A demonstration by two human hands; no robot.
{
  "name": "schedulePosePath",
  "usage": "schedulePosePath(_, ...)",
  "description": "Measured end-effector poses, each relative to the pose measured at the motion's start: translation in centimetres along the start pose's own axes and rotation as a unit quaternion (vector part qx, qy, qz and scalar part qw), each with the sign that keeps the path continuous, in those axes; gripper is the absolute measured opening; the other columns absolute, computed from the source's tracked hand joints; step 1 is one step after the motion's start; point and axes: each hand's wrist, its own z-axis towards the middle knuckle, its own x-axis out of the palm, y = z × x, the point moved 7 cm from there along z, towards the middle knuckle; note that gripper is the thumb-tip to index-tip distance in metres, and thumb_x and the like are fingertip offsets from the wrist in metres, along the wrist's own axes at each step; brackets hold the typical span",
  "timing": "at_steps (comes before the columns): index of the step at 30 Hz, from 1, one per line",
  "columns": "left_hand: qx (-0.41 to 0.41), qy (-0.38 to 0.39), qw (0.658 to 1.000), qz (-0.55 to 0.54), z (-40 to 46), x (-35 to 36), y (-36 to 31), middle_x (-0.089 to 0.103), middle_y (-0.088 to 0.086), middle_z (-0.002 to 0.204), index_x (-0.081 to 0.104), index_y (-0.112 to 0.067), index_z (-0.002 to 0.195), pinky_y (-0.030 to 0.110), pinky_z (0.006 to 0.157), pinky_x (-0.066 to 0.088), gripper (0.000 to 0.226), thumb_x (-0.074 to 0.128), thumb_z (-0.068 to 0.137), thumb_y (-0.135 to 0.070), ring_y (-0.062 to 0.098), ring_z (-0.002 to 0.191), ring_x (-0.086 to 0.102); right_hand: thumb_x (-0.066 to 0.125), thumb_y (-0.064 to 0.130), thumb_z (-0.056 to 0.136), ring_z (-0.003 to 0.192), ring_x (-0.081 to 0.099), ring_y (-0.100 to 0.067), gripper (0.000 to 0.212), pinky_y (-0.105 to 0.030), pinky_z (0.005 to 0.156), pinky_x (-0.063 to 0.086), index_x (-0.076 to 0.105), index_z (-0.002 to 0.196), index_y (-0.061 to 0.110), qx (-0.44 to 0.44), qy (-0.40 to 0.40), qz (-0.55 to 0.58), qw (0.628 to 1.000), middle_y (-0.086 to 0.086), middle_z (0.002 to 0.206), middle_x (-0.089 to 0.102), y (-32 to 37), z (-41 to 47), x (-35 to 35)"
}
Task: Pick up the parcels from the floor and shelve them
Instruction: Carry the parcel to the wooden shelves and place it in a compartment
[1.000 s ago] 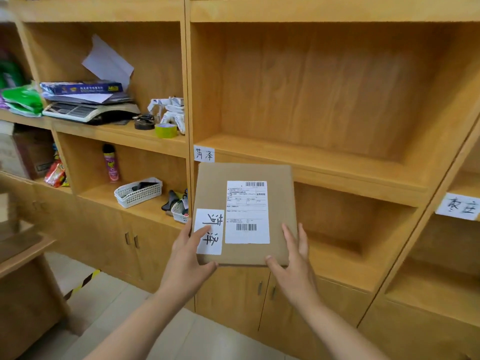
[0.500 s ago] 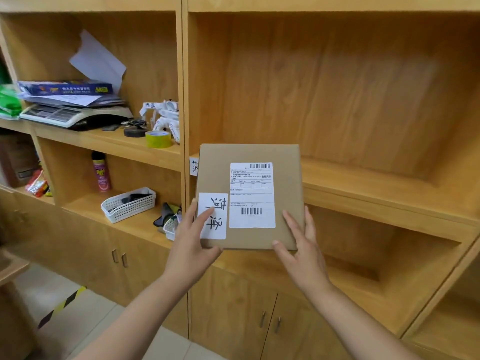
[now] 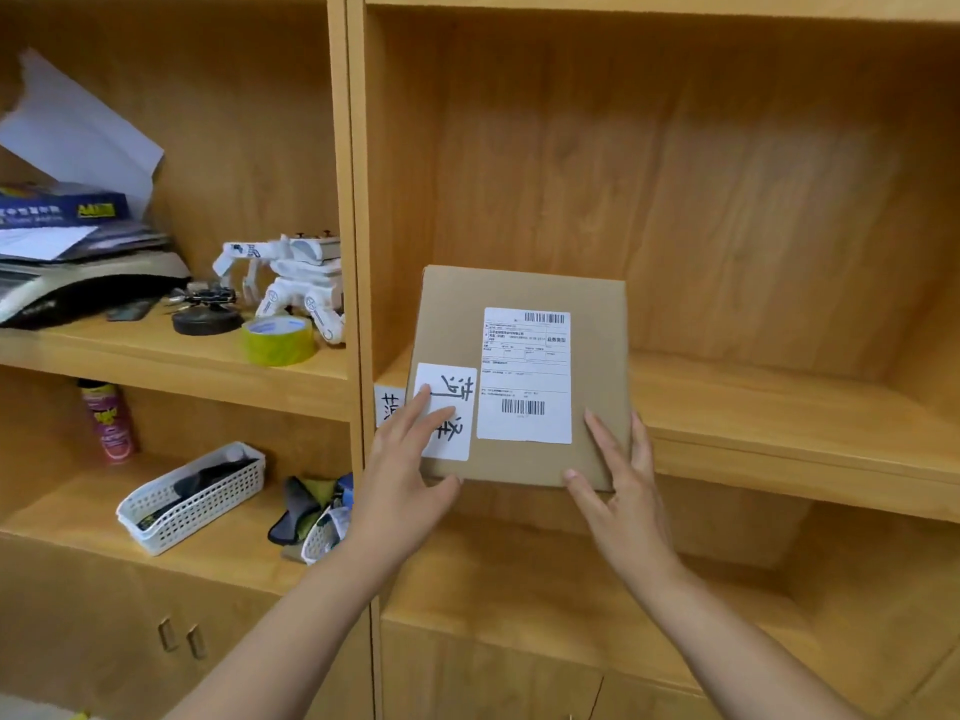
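Flat brown cardboard parcel [image 3: 519, 376] was held up in front of the wooden shelf unit [image 3: 779, 407], its far edge over the front lip of the big right-hand compartment, near that compartment's left wall. Can't tell if the underside touched the board. Left hand [image 3: 405, 470] gripped the near-left corner: thumb under the bottom edge, fingers spread flat on top, over the handwritten white sticker [image 3: 447, 410]. Right hand [image 3: 623, 491] had the near-right corner, thumb at the bottom edge, fingers up along the right side. Both hands closed on the parcel w/ loose, open-fingered holds. Printed shipping label [image 3: 524, 374] w/ barcodes faced up. A small paper tag [image 3: 388, 405] on the shelf edge was partly hidden behind the left hand. Left compartment: yellow tape roll [image 3: 278, 340], white toy robot [image 3: 291, 288]; white basket [image 3: 192, 496] one shelf lower.
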Motion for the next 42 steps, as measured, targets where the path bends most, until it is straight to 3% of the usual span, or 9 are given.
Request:
schedulePosePath(8,0.019,0.006,0.999,-0.044,4.8,-1.1,5.3,0.019,-0.026,0.146,0.052,-0.039,0.122,0.036,0.111,0.024,0.055,0.068,0.075,-0.014,0.008,0.141,0.015,0.061,0.038,0.083,0.144,0.013,-0.012,0.065,-0.044,0.096,0.047,0.025,0.132,0.061,-0.007,-0.037,-0.059,0.998,0.012,0.156,0.000,2.0,3.4,4.3)
schedulePosePath(13,0.066,0.003,0.998,0.024,6.5,-1.1,5.5,0.014,-0.022,0.150,0.043,-0.039,0.132,0.035,0.110,0.013,0.061,0.065,0.075,-0.039,0.004,0.141,-0.004,0.045,0.063,0.076,0.127,0.044,-0.028,0.065,-0.042,0.099,0.043,0.029,0.137,0.050,0.011,-0.066,-0.173,0.983,0.001,0.157,0.009,3.2,5.3,4.4)
schedulePosePath(17,0.113,-0.040,0.982,0.146,7.6,-1.6,4.7,0.041,-0.004,0.145,0.051,-0.028,0.129,0.049,0.111,0.017,0.062,0.048,0.073,-0.055,0.023,0.141,0.012,0.045,0.070,0.067,0.136,0.024,-0.024,0.074,-0.042,0.106,0.029,0.043,0.134,0.038,-0.023,-0.095,-0.237,0.967,-0.008,0.154,0.020,4.2,7.0,3.9)
schedulePosePath(20,0.171,-0.046,0.962,0.209,8.2,-1.6,3.5,0.053,0.000,0.135,0.055,-0.022,0.124,0.045,0.114,0.010,0.052,0.060,0.077,-0.043,0.026,0.135,0.027,0.054,0.066,0.064,0.125,0.035,-0.028,0.070,-0.044,0.101,0.033,0.057,0.122,0.027,-0.069,-0.116,-0.257,0.957,-0.014,0.144,0.038,4.6,8.0,3.5)
schedulePosePath(23,0.251,-0.049,0.937,0.238,8.7,-0.7,2.1,0.060,0.006,0.126,0.056,-0.014,0.123,0.040,0.110,0.022,0.055,0.074,0.071,-0.017,0.023,0.123,0.040,0.058,0.062,0.066,0.113,0.047,-0.030,0.062,-0.042,0.093,0.037,0.063,0.110,0.020,-0.107,-0.137,-0.272,0.946,-0.015,0.129,0.051,4.9,9.0,3.3)
schedulePosePath(28,0.245,-0.045,0.928,0.278,10.8,-0.2,1.7,0.063,0.007,0.121,0.056,-0.012,0.123,0.041,0.101,0.040,0.058,0.075,0.069,-0.015,0.026,0.114,0.053,0.060,0.050,0.073,0.106,0.049,-0.027,0.050,-0.041,0.089,0.040,0.061,0.112,0.020,-0.137,-0.149,-0.298,0.933,-0.011,0.122,0.055,5.2,10.7,4.2)
schedulePosePath(32,0.222,-0.014,0.927,0.301,12.7,0.3,2.9,0.061,0.006,0.123,0.052,-0.013,0.126,0.040,0.103,0.037,0.071,0.078,0.060,-0.007,0.025,0.115,0.053,0.070,0.042,0.071,0.111,0.044,-0.025,0.056,-0.042,0.086,0.047,0.055,0.121,0.021,-0.130,-0.111,-0.310,0.935,-0.008,0.119,0.058,4.3,11.8,6.1)
schedulePosePath(36,0.208,0.013,0.920,0.333,13.8,1.1,4.1,0.056,0.005,0.131,0.045,-0.015,0.133,0.042,0.108,0.023,0.087,0.080,0.055,-0.001,0.024,0.123,0.048,0.074,0.037,0.070,0.123,0.040,-0.026,0.066,-0.042,0.090,0.046,0.047,0.129,0.024,-0.102,-0.085,-0.315,0.940,-0.007,0.127,0.053,3.5,12.7,7.3)
schedulePosePath(42,0.193,0.027,0.918,0.346,15.0,1.7,4.7,0.052,0.005,0.135,0.038,-0.016,0.138,0.042,0.111,0.017,0.092,0.075,0.056,0.004,0.024,0.129,0.043,0.073,0.034,0.073,0.129,0.037,-0.028,0.066,-0.044,0.090,0.046,0.042,0.131,0.023,-0.086,-0.079,-0.308,0.944,-0.009,0.132,0.049,2.9,13.8,8.5)
